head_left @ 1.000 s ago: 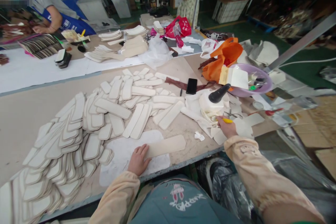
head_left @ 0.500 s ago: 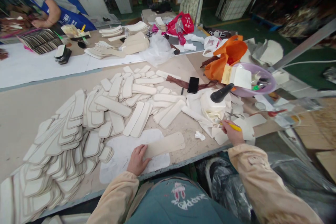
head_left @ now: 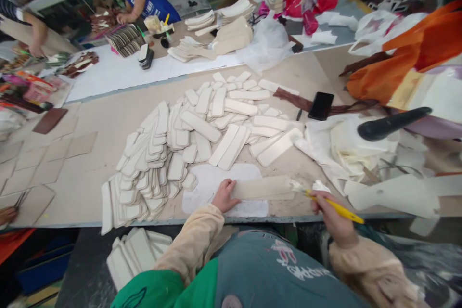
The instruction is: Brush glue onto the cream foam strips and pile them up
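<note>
My right hand (head_left: pixel 335 219) is closed round the yellow handle of a glue brush (head_left: pixel 337 208). The brush's whitish bristles touch the right end of a long beige strip (head_left: pixel 262 187). At the strip's left end my left hand (head_left: pixel 225 196) rests on it, thumb apart from the other fingers. Under the strip lies a white sheet (head_left: pixel 202 178). A white plastic container (head_left: pixel 346 142) stands to the right with pale glue-like stuff at its opening and a black handle-like piece (head_left: pixel 390 124) on top.
Left of the sheet spreads a big heap of off-white rounded pieces (head_left: pixel 155 154). A phone (head_left: pixel 321 106) and brown strip (head_left: pixel 294 99) lie behind. An orange cloth (head_left: pixel 415 62) is at the right. A co-worker's arm (head_left: pixel 135 5) is across the table; another person's hand (head_left: pixel 7 215) is far left.
My right hand has brought the brush from beside the container to the strip's right end. My left hand stays at the strip's left end. The view has turned left.
</note>
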Action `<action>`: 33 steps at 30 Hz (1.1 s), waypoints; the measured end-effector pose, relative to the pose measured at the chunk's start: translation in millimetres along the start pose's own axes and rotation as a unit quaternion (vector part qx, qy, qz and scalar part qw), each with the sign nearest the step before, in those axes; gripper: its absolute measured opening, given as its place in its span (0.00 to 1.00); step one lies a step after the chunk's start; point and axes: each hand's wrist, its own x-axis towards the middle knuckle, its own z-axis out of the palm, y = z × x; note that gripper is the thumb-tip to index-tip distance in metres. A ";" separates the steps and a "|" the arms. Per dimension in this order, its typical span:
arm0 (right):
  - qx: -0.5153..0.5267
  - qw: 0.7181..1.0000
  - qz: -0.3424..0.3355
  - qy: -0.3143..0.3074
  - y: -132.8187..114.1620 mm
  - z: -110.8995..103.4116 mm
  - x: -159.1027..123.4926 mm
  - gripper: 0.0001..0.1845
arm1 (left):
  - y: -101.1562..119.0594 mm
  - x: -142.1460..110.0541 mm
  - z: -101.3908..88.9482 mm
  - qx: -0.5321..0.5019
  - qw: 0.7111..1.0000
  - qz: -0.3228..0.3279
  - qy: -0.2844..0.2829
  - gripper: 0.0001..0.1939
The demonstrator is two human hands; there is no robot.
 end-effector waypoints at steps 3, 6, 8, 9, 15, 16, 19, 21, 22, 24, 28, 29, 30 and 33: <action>0.032 0.992 0.048 -0.111 -1.2 62.1 -15.0 0.14 | -3.1 1.1 -0.3 -0.005 1.000 0.006 -0.005 0.36; 0.020 0.982 0.054 -0.179 -1.9 107.5 -18.8 0.15 | -5.5 1.8 0.9 -0.013 1.000 0.009 -0.003 0.37; 0.008 0.977 0.038 -0.209 -2.3 126.9 -17.2 0.15 | -6.5 2.2 2.1 -0.014 1.000 0.006 -0.001 0.38; 0.001 0.975 0.028 -0.218 -2.4 134.1 -15.8 0.15 | -6.9 2.4 2.7 -0.014 1.000 0.005 0.002 0.38; -0.017 0.972 0.009 -0.235 1.2 160.6 -8.1 0.16 | -10.6 2.6 6.0 -0.022 0.999 0.025 0.022 0.38; -0.016 0.971 0.010 -0.237 2.6 163.5 -7.4 0.16 | -11.6 2.5 6.5 -0.024 0.999 0.031 0.026 0.38; -0.015 0.973 0.014 -0.231 7.1 167.8 -6.0 0.17 | -14.0 2.0 7.6 -0.026 0.998 0.042 0.034 0.39; -0.022 0.976 0.020 -0.216 9.7 165.4 -5.2 0.18 | -14.7 1.8 8.1 -0.024 0.998 0.044 0.036 0.38; -0.027 0.978 0.022 -0.204 10.9 162.5 -4.7 0.18 | -14.8 1.8 8.2 -0.024 0.998 0.043 0.037 0.38; -0.040 0.983 0.028 -0.176 13.1 153.4 -3.6 0.18 | -14.4 2.0 8.2 -0.023 0.998 0.041 0.039 0.37; -0.043 0.993 0.042 -0.105 18.3 126.1 -0.7 0.19 | -13.0 2.7 7.8 -0.020 0.998 0.040 0.039 0.36; -0.044 0.994 0.046 -0.086 20.0 118.2 0.0 0.19 | -12.8 2.9 7.7 -0.018 0.998 0.041 0.039 0.36; -0.048 0.995 0.049 -0.067 21.9 110.1 0.8 0.19 | -12.6 3.1 7.6 -0.016 0.998 0.042 0.039 0.36; -0.065 0.996 0.057 -0.018 28.8 85.7 3.2 0.20 | -12.4 3.3 7.4 -0.009 0.998 0.046 0.042 0.35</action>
